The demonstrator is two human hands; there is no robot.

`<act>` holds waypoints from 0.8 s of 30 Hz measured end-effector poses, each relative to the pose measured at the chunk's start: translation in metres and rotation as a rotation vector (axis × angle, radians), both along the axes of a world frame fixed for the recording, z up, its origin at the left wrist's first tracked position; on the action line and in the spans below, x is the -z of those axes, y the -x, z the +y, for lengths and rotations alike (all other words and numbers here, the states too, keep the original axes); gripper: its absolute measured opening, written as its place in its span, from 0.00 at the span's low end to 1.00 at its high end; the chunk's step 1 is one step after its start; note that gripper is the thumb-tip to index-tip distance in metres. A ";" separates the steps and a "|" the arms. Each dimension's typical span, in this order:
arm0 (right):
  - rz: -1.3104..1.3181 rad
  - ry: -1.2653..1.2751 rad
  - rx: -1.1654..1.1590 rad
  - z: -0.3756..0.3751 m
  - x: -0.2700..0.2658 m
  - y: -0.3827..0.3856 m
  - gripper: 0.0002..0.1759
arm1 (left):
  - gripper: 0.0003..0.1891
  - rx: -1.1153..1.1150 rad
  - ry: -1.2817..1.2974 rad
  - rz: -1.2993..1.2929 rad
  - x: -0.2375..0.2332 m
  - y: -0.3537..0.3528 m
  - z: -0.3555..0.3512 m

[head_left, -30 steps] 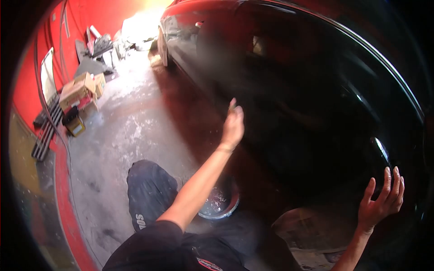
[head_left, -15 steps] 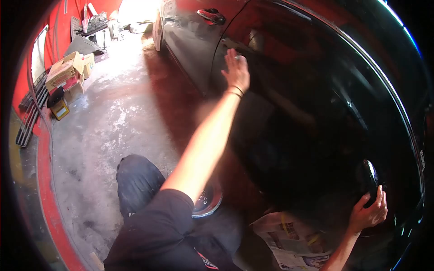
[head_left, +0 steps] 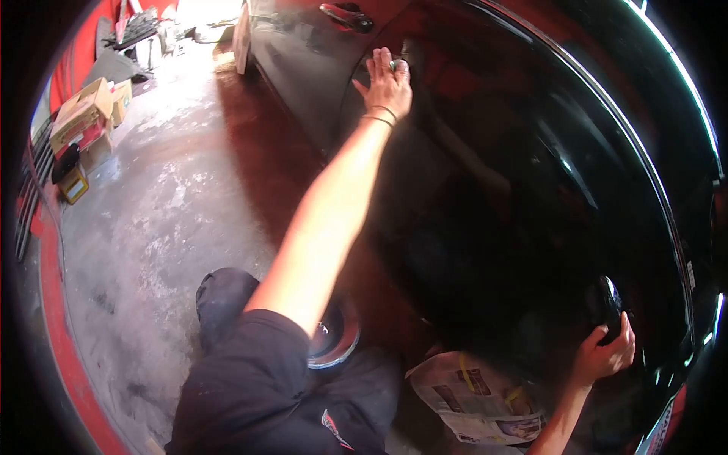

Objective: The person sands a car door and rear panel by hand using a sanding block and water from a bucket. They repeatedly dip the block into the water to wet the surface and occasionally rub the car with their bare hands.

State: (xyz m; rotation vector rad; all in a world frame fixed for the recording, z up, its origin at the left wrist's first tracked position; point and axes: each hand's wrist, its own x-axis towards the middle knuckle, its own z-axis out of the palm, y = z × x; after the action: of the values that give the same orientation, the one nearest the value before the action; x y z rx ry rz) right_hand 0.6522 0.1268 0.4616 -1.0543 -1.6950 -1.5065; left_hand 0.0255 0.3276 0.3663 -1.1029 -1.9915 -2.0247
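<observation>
My left hand (head_left: 388, 85) lies flat with fingers stretched out on the glossy black car door (head_left: 470, 250), near the seam with the duller, greyish door panel (head_left: 296, 83) ahead of it. A thin band circles that wrist. At the lower right, my right hand (head_left: 607, 350) has its fingers curled around the lower end of a black door handle (head_left: 607, 297) on the same car. Part of this grip is lost in the dark. Another door handle (head_left: 347, 17) sits on the greyish panel, beyond my left hand.
Newspaper (head_left: 474, 398) covers something low beside the car. A round vessel (head_left: 350, 345) stands on the floor by my legs. Along the left wall are cardboard boxes (head_left: 83, 114), a yellow-and-black container (head_left: 73, 184) and dark slatted bars (head_left: 26, 201). Concrete floor (head_left: 159, 227) runs alongside the car.
My left hand has slid forward over the door, closer to the far handle. The view has shifted a little. My right hand stays at the near handle.
</observation>
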 end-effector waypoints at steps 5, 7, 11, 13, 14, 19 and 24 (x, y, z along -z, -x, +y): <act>0.015 0.400 -0.093 -0.011 -0.041 -0.002 0.15 | 0.42 0.187 -0.327 0.551 -0.005 -0.154 -0.068; -0.023 0.397 -0.081 -0.010 -0.044 -0.012 0.16 | 0.43 0.303 -0.235 0.705 -0.003 -0.169 -0.089; -0.015 0.248 -0.076 0.002 -0.034 -0.004 0.15 | 0.40 0.011 -0.183 0.357 -0.019 -0.064 -0.023; 0.008 0.248 -0.031 0.001 -0.031 -0.006 0.14 | 0.38 -0.024 -0.110 0.106 -0.016 -0.025 0.010; -0.014 0.240 -0.020 0.000 -0.029 -0.011 0.15 | 0.38 -0.062 -0.070 0.081 -0.011 -0.022 0.015; 0.039 0.276 0.010 0.008 -0.023 -0.021 0.18 | 0.42 0.271 -0.212 0.579 0.003 -0.160 -0.094; 0.006 0.251 0.018 0.010 -0.023 -0.028 0.20 | 0.42 0.245 -0.195 0.580 -0.011 -0.118 -0.079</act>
State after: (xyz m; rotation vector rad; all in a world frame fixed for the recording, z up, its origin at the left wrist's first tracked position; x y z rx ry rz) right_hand 0.6803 0.1365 0.4843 -1.2025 -1.9111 -1.3230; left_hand 0.1438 0.2483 0.3775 -1.7053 -1.4006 -1.6714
